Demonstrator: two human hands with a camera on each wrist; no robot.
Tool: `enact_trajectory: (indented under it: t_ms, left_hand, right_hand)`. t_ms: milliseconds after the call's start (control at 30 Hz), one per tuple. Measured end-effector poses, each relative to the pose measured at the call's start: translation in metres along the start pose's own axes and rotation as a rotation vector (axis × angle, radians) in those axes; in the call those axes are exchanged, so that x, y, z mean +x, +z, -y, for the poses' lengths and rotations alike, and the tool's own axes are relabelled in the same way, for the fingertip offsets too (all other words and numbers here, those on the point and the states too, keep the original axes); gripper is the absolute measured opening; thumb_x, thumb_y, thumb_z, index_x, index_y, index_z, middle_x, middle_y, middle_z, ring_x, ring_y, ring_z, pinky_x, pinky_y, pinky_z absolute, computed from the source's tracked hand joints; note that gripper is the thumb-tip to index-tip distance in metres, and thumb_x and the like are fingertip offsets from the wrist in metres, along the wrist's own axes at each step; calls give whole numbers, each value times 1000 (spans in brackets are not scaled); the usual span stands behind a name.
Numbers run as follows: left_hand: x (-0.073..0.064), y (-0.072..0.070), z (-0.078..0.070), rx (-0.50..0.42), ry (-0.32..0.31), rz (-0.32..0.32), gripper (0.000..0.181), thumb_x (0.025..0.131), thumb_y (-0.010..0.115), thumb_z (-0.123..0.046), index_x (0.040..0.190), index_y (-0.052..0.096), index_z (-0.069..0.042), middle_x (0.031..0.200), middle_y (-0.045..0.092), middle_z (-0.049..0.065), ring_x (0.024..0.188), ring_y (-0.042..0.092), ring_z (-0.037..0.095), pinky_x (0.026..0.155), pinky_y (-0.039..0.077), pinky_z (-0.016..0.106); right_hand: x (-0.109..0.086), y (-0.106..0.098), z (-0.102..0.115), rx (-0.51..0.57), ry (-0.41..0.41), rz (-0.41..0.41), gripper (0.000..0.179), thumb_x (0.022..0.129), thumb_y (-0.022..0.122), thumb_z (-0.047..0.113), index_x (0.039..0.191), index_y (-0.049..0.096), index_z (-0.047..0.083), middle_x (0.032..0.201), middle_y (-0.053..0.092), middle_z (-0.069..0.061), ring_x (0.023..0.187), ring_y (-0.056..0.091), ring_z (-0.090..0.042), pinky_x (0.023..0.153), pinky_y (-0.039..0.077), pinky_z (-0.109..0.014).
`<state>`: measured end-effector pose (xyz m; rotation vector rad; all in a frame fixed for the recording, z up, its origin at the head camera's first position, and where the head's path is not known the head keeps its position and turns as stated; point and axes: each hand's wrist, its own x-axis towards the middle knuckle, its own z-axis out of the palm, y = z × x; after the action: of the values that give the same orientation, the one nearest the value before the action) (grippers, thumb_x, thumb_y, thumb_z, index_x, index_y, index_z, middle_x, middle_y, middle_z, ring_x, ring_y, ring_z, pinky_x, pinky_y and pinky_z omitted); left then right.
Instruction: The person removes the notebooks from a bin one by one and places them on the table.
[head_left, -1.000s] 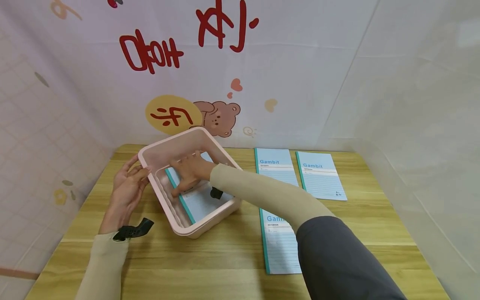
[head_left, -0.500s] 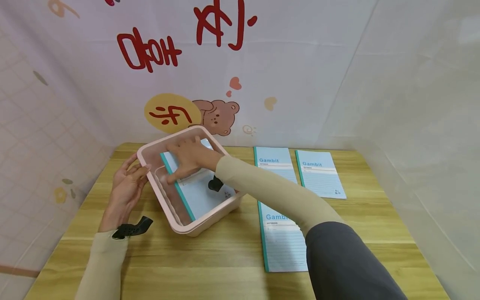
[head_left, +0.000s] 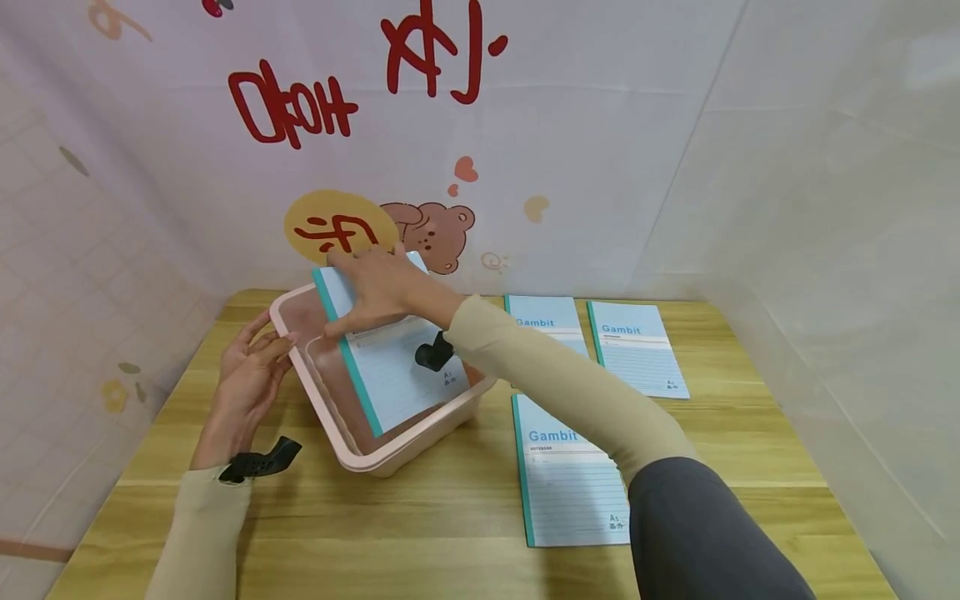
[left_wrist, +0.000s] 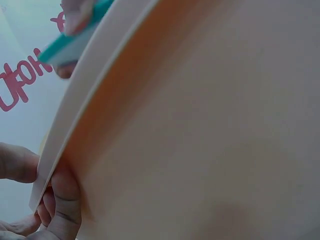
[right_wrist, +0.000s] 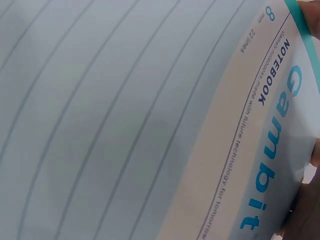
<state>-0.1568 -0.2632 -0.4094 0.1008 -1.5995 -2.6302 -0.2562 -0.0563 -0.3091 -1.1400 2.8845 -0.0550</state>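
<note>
My left hand (head_left: pixel 251 375) grips the left rim of a pale pink plastic bin (head_left: pixel 427 450), thumb on one side and fingers on the other in the left wrist view. My right hand (head_left: pixel 378 287) holds a light blue Gambit notebook (head_left: pixel 401 375) with a teal spine by its top part. The notebook is tilted, its top above the bin's far rim and its lower end over the bin's opening. In the right wrist view the lined cover (right_wrist: pixel 125 125) fills most of the picture, with fingertips at the top edge. The bin hides most of the left wrist view.
Three similar notebooks lie on the wooden table (head_left: pixel 375 542) to the right: one near the front (head_left: pixel 573 492), one at the back right (head_left: pixel 641 358), and one partly under the right forearm (head_left: pixel 543 312). A printed cloth wall (head_left: pixel 600 125) stands behind.
My right hand has raised the notebook from inside the bin, its top now above the far rim. The left hand has kept its grip on the rim.
</note>
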Motion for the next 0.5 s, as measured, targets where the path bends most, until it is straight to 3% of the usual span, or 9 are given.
enact_trajectory:
  t_ms: [267,500]
  left_hand:
    - [0,-1,2,-10,4,0,67,97,60,9,151,24,-7,107,61,4,91,64,10,75,60,20]
    - [0,-1,1,13,8,7,70,98,59,9,154,19,-7,110,59,4,92,64,9,76,60,18]
  right_hand:
    - [-22,-36,-7,104,-14,-85,96,74,63,80,149,32,28,126,57,6,112,51,-8,97,34,-44]
    - [-45,-65,-14,174,-18,-198,87,73,66,78,139,41,27,113,59,9,103,54,-9,87,36,-37]
